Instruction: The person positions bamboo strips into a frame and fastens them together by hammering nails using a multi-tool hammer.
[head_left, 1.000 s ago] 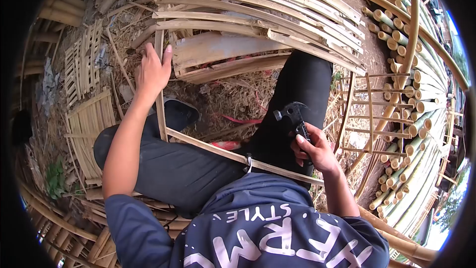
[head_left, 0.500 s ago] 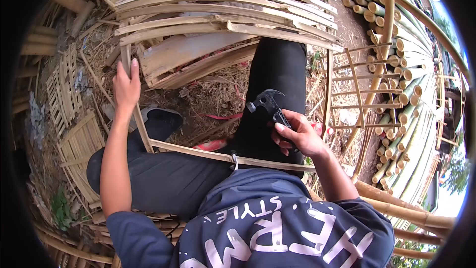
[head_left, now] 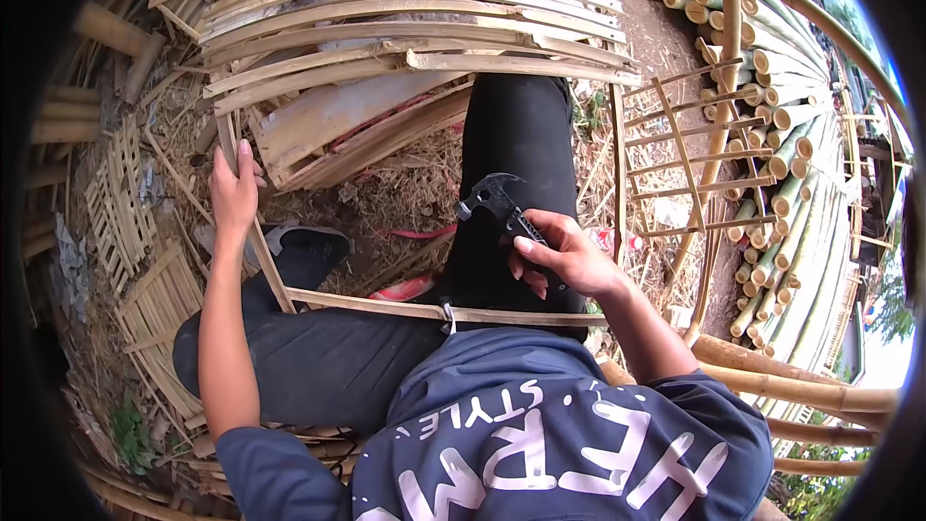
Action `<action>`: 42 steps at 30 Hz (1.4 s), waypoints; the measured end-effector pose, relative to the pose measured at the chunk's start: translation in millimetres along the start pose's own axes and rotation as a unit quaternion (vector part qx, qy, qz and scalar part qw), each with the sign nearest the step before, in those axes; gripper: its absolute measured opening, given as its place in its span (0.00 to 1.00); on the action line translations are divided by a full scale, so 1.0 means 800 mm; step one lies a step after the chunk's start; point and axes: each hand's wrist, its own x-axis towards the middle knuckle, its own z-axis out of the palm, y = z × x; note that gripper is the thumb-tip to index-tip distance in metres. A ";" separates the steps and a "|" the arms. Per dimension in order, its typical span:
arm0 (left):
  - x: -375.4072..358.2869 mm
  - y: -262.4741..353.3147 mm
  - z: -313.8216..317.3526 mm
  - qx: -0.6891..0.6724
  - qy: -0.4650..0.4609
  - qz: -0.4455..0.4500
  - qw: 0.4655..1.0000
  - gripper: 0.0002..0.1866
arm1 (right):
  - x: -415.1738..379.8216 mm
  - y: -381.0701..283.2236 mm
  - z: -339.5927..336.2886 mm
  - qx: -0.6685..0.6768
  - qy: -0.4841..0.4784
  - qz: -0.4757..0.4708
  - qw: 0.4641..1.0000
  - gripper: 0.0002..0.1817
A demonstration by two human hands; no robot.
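Right hand (head_left: 569,260) grips a hammer (head_left: 502,205); left hand (head_left: 234,191) clasps a bamboo slat (head_left: 253,222); shirt (head_left: 540,434) apparently reads "STYLE".

Left hand (head_left: 234,195) outstretched, right hand (head_left: 564,256) clenched.

left hand (head_left: 234,195) grips an upright bamboo slat (head_left: 253,232) at nine o'clock; right hand (head_left: 564,259) holds a black hammer (head_left: 502,205), head toward eleven o'clock.

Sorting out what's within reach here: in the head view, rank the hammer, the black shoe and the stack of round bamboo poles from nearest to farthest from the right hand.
1. hammer: held in the right hand.
2. black shoe: to its left.
3. stack of round bamboo poles: far right, farthest.
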 end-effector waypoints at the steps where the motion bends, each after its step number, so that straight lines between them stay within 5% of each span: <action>1: 0.000 0.000 -0.001 -0.001 -0.001 0.000 1.000 0.20 | 0.000 -0.001 0.000 -0.002 -0.002 0.001 1.000 0.11; 42: -0.003 0.008 -0.006 -0.068 -0.024 0.018 0.997 0.16 | -0.004 0.004 0.016 -0.033 0.024 -0.028 0.999 0.10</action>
